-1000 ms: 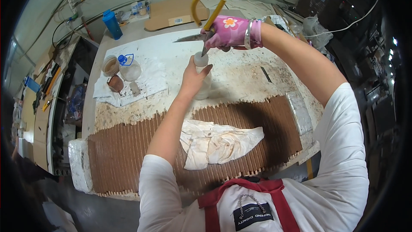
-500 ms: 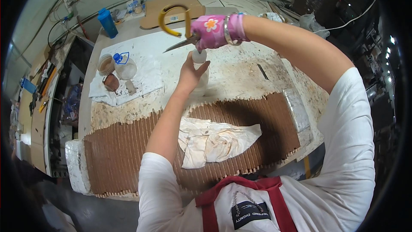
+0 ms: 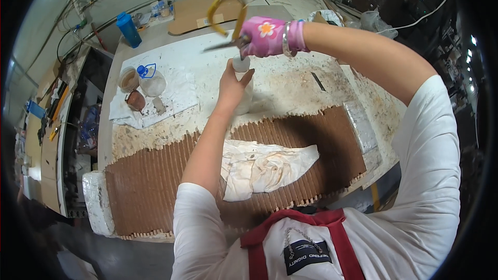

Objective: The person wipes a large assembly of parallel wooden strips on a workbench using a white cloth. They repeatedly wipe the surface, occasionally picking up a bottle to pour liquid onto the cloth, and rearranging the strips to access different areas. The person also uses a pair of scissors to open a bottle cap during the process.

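Note:
My left hand (image 3: 233,85) is wrapped around a translucent bottle (image 3: 244,102) with a white cap (image 3: 241,64), upright on the white worktop. My right hand (image 3: 263,37), in a pink glove with a flower, grips a pair of scissors (image 3: 222,46) by the blade end, just over the cap. Their yellow handles stick up and are blurred, while one blade points left. A dark tip shows just at the cap; whether it goes into the cap, I cannot tell. Below my hands, a crumpled stained white cloth (image 3: 270,168) lies on a row of thin brown strips (image 3: 150,192).
At the left, a white cloth (image 3: 179,106) bears a clear jug with a blue cap (image 3: 153,83), a round tub (image 3: 128,80) and a brown cup (image 3: 136,101). Farther back stand a blue bottle (image 3: 128,30) and a cardboard sheet (image 3: 189,8). Wrapped white blocks (image 3: 98,202) flank the strips.
The scissors have turned in my right hand: their handles lean farther right and the blade lies flatter. My right hand has shifted slightly right; my left hand keeps its hold on the bottle.

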`<state>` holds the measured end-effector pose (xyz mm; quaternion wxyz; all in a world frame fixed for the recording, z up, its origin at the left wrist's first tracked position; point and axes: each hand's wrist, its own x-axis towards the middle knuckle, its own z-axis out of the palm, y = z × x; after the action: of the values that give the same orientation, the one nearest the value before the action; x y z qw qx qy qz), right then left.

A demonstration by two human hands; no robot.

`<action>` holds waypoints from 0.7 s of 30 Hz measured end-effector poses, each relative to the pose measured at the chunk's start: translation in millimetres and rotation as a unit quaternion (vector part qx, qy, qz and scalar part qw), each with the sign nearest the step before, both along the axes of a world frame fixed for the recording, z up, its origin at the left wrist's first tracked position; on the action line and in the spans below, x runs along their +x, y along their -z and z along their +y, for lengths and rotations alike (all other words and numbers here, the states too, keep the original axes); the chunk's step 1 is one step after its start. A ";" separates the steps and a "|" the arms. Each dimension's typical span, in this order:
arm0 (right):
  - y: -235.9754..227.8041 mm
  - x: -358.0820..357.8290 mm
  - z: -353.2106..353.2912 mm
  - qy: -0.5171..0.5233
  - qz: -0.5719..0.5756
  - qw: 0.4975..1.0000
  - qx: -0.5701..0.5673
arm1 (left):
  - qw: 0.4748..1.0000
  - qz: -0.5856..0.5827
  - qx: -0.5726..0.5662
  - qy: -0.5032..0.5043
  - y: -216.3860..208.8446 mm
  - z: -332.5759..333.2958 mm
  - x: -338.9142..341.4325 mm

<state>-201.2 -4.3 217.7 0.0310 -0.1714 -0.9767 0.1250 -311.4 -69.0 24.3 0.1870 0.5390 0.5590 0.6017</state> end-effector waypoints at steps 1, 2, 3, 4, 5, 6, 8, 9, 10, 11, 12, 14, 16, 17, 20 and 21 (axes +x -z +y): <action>-14.5 -5.3 -14.3 0.000 -0.081 0.996 0.029 | 1.000 0.002 0.017 -0.004 -0.1 0.2 -1.3; -5.2 -10.6 -6.4 -0.060 -0.076 0.990 0.103 | 1.000 0.002 0.010 -0.008 1.0 0.6 -2.5; 1.4 -12.7 -8.6 -0.041 -0.051 0.991 0.115 | 1.000 0.001 0.004 -0.012 2.9 1.2 -3.6; 5.2 -12.4 -10.7 -0.020 -0.031 0.991 0.130 | 1.000 -0.002 0.001 -0.015 1.7 2.6 -2.5; 6.9 -12.2 -6.0 0.026 -0.030 0.998 0.048 | 1.000 -0.001 -0.014 -0.016 0.1 2.9 -2.1; 7.2 -11.9 1.7 0.072 -0.030 0.996 -0.035 | 0.999 0.001 -0.030 -0.017 -1.8 1.5 -2.1; 11.8 -3.6 16.8 0.230 0.073 0.888 -0.391 | 0.998 0.006 -0.063 -0.019 -3.9 -2.5 -0.5; 19.1 4.4 22.5 0.267 0.114 0.828 -0.480 | 0.999 -0.003 -0.054 -0.008 -3.9 -3.4 1.1; 23.9 7.4 23.3 0.295 0.151 0.758 -0.562 | 0.999 -0.012 -0.044 -0.002 -3.0 -5.5 0.1; 26.4 10.7 25.7 0.279 0.141 0.770 -0.556 | 0.999 -0.021 -0.035 0.003 -2.3 -7.1 -0.5; 26.4 20.7 28.4 0.228 0.131 0.792 -0.551 | 0.999 -0.031 -0.026 0.009 -2.0 -7.9 -1.1; 14.6 17.2 24.9 0.173 0.046 0.903 -0.391 | 0.999 -0.025 -0.046 0.005 -4.1 -8.5 0.1; 10.3 15.0 16.2 0.051 0.037 0.970 -0.234 | 0.999 -0.026 -0.037 0.008 -5.0 -6.7 -0.7; 8.9 15.7 17.5 -0.023 0.011 0.992 -0.124 | 0.999 -0.032 -0.017 0.014 -1.6 -3.8 -0.3; 3.2 19.2 11.2 -0.038 0.015 0.997 -0.059 | 0.999 -0.030 -0.003 0.014 0.4 -2.9 -0.2; -1.2 25.2 5.1 0.049 0.034 0.984 -0.167 | 1.000 -0.024 -0.010 0.010 -0.4 -3.8 4.3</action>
<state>-176.0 0.9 218.9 0.0410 -0.2180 -0.9310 0.2900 -307.1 -72.7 24.7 0.2115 0.5280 0.5550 0.6070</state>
